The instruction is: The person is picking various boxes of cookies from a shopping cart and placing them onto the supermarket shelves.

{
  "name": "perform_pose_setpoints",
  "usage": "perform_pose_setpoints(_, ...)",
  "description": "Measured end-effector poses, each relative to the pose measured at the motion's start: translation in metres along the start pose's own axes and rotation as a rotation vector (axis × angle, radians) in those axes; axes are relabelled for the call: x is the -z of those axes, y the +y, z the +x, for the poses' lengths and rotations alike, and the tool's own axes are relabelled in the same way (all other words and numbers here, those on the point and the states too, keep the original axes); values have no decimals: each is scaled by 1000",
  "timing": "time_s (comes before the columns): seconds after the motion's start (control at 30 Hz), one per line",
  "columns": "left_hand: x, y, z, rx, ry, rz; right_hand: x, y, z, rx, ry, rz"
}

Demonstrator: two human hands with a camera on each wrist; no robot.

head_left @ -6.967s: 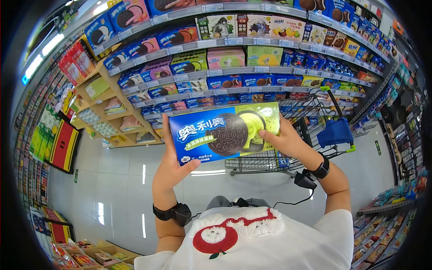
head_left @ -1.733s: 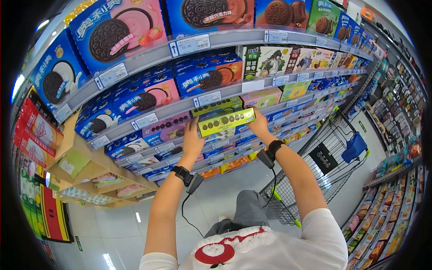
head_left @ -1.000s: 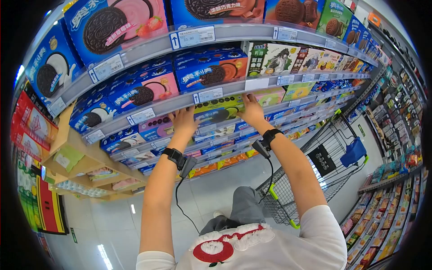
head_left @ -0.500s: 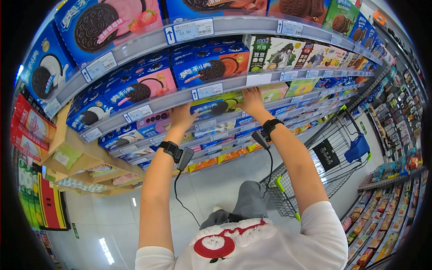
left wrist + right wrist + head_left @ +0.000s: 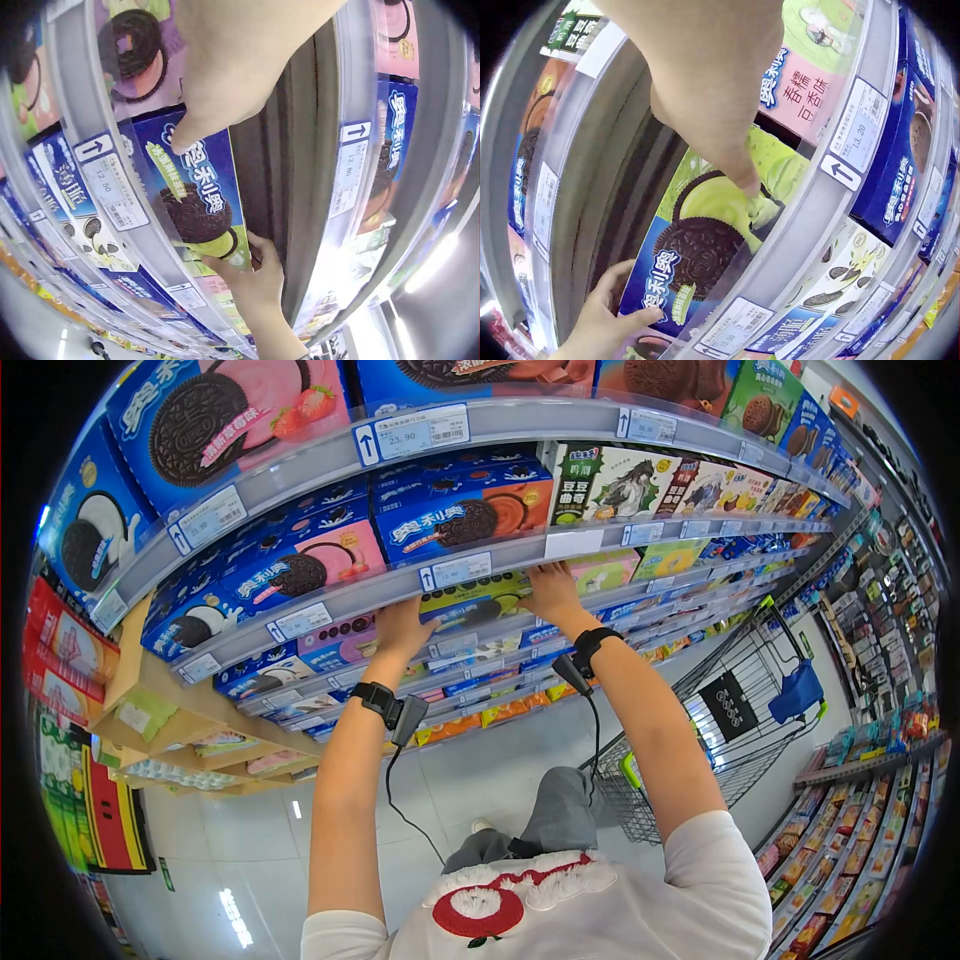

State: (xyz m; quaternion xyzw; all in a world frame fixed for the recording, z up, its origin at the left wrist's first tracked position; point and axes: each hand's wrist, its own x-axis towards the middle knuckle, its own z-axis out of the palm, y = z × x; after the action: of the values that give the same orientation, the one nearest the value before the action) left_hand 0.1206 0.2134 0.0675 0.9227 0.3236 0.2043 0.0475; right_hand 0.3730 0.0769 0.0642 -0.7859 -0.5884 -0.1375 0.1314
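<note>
A blue and green Oreo cookie box (image 5: 470,612) stands on a middle shelf, its printed front facing out behind the shelf's clear lip. My left hand (image 5: 402,628) grips its left end, the thumb lying over the front, as the left wrist view shows. At the opposite end my right hand (image 5: 553,597) holds on, with its thumb on the green part of the front (image 5: 739,176). The left wrist view has the same cookie box (image 5: 199,202) between both hands. Fingers behind the box are partly hidden.
A purple-pink cookie box (image 5: 135,52) stands left of it, a pink and green one (image 5: 799,90) right of it. Close above runs a shelf edge with price tags (image 5: 455,570). A shopping cart (image 5: 740,730) stands at the right, a wooden rack (image 5: 170,700) at the left.
The cookie box, first held up before my chest, has moved forward and tipped, showing its narrow side, then gone onto the shelf. Both hands have stayed at its ends; lately they barely move.
</note>
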Motion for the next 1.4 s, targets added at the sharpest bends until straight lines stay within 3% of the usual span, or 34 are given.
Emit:
perform_pose_setpoints(0.23,5,5,-2,-29,-92,58,7,-13,-10,42,54,-161)
perform_pose_setpoints(0.33,8,5,-3,-45,-72,89,10,-16,-8,12,9,-143)
perform_pose_setpoints(0.53,4,4,-4,-74,-33,117,-13,-18,-16,-20,135,-166)
perform_pose_setpoints(0.63,12,13,-2,-32,-86,91,-4,-28,-22,-40,55,-113)
perform_pose_setpoints(0.87,4,11,-3,-27,-31,165,27,-54,-93,163,32,-118)
perform_pose_setpoints(0.93,3,11,-3,-18,-53,231,23,-54,-122,145,-27,-54)
perform_pose_setpoints(1.0,4,14,-3,-13,-81,182,19,-45,-157,92,-104,-17)
perform_pose_setpoints(1.1,-18,34,-18,-71,119,190,12,-20,-226,-70,-235,-5)
perform_pose_setpoints(1.17,-38,55,-35,-118,275,129,-8,6,-282,-342,-279,21)
perform_pose_setpoints(1.27,-63,120,-73,-235,296,-90,-10,36,-370,-695,-360,94)
perform_pose_setpoints(1.33,-92,157,-104,-362,187,-199,-9,42,-431,-824,-414,-23)
perform_pose_setpoints(1.4,-129,186,-137,-500,36,-294,-5,47,-479,-903,-710,-4)
